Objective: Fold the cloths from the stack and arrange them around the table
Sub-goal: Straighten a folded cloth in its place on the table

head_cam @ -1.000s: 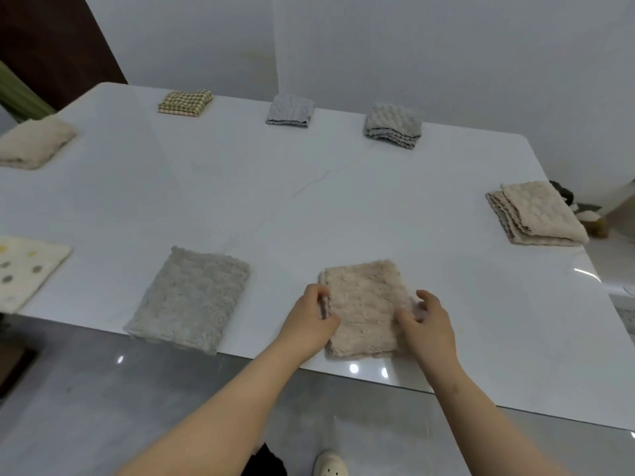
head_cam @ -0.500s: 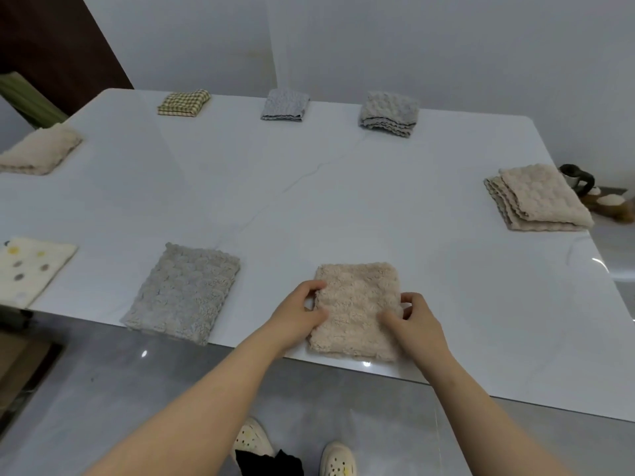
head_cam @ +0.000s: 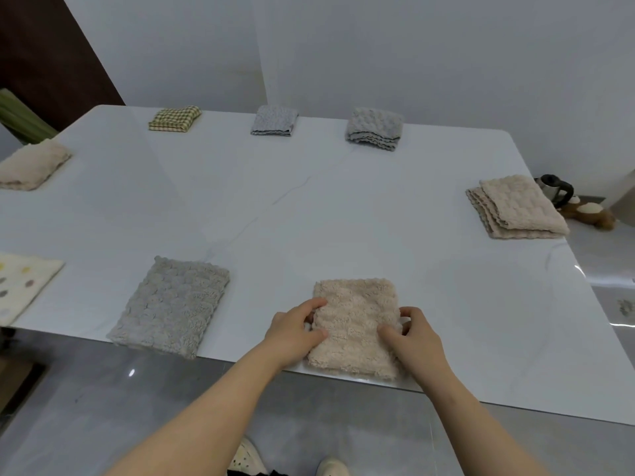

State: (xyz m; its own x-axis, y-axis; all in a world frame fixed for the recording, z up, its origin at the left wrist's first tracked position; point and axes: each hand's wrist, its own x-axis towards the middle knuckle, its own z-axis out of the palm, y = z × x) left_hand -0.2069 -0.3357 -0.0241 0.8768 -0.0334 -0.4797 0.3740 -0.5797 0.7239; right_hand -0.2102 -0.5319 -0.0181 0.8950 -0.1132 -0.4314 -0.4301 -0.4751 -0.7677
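Folded beige cloth [head_cam: 357, 300] at the near edge of the white surface [head_cam: 309, 218], right of a folded grey cloth [head_cam: 171, 305]. Left hand [head_cam: 295, 333] and right hand [head_cam: 417, 338] each pinch one side edge, thumb on top and fingers curled, probably to square it with its neighbour. Beige stack [head_cam: 515, 207] lies far right.

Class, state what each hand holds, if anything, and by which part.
The left hand grips the folded beige cloth by its left edge; the right hand grips its right edge.
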